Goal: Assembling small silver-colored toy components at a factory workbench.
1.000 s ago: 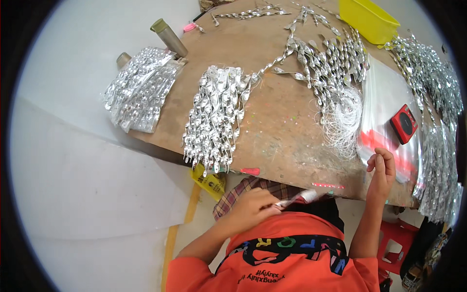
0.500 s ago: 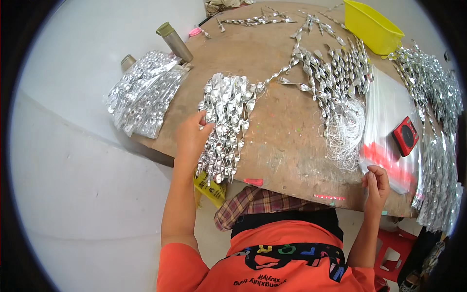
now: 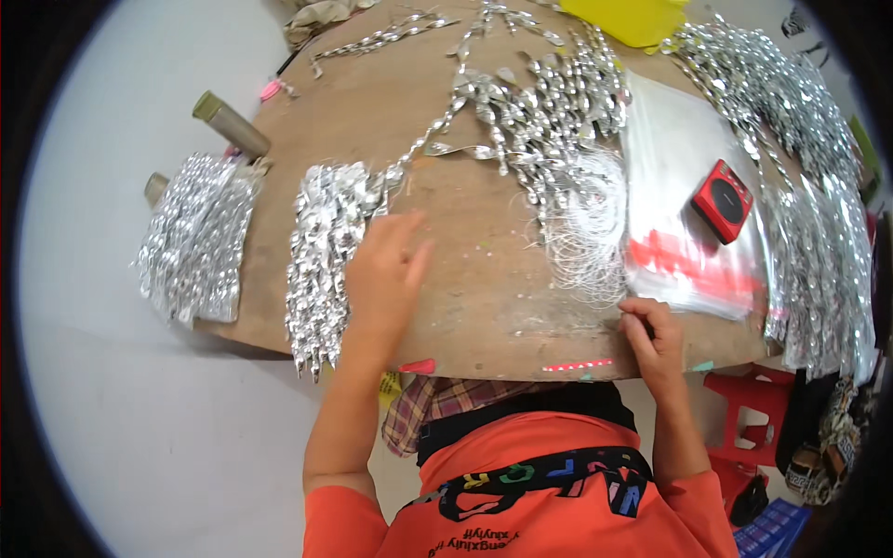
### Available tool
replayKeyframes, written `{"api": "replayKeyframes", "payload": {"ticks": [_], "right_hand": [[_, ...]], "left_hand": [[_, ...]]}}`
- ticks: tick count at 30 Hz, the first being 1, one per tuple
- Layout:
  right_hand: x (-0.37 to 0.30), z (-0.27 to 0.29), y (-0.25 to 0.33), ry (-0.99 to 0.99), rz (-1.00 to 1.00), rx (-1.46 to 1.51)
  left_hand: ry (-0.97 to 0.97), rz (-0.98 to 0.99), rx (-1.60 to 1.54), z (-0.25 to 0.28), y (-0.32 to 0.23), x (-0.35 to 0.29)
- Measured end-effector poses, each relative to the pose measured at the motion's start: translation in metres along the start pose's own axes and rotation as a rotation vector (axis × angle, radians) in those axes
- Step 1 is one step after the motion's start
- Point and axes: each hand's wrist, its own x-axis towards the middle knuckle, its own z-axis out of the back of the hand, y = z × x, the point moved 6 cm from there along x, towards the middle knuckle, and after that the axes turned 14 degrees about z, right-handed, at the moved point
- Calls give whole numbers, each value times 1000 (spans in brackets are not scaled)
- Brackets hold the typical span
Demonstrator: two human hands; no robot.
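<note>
My left hand [image 3: 386, 274] is over the table just right of a bundle of twisted silver foil strips [image 3: 326, 251]. It is slightly blurred, its thumb and fingers apart, with nothing visible in it. My right hand [image 3: 654, 337] is at the table's front edge, fingers curled and thumb pressed to them. Whatever they pinch, if anything, is too small to make out. Just beyond it lies a loose coil of thin white string [image 3: 586, 232]. More twisted foil strips [image 3: 558, 112] join that coil, and a twisted strand runs from them toward the left bundle.
Clear plastic sleeves [image 3: 665, 139] carry a red speaker-like device [image 3: 723, 202]. Silver foil bundles [image 3: 819, 279] hang over the right edge; a packed bundle [image 3: 200, 242] lies at left beside a flask [image 3: 231, 126]. A yellow tub [image 3: 633, 19] stands far back, a red stool [image 3: 753, 400] below.
My left hand has left the foil bundle's left side for its right side, fingers opening. My right hand stays near the front edge, its fingers more curled. The view has shifted right.
</note>
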Motion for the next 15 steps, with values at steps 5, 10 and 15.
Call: {"api": "replayKeyframes", "payload": {"ticks": [5,10,15], "right_hand": [[5,2,11,20,68,-90],[5,6,7,-5,18,-33],[5,7,3,10,-26,-11]], "left_hand": [[69,-86,-88,-81,-26,31],[333,112,-209,-128,-38,39],[293,-89,-93,-141,-49,20]]}}
